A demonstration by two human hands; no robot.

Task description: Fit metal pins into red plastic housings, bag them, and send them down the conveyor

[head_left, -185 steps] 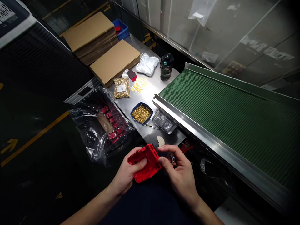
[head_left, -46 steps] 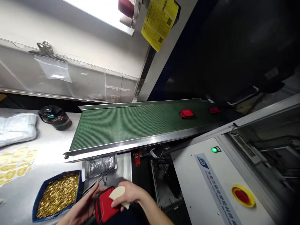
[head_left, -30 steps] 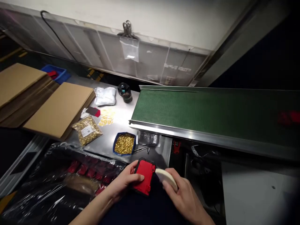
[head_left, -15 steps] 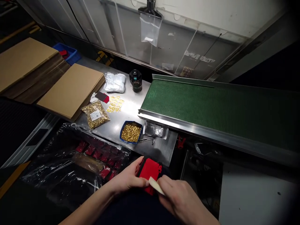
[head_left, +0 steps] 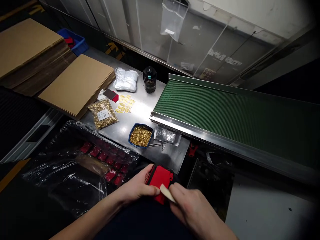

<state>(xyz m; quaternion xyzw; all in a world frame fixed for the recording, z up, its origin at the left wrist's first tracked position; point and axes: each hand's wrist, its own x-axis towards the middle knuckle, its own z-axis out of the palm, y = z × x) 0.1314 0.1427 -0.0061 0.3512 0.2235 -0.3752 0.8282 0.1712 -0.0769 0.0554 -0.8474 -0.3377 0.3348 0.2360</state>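
Fingers of your left hand gripped one red-and-black rectangular plastic case, nearer you than one blue tray, long axis pointing away; your right hand pinched one cream flat piece.

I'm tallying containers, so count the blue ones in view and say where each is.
2. A blue tray of gold pieces is on the table, near its front edge. A blue bin with red items is just past the left cardboard stack. Others may be hidden.
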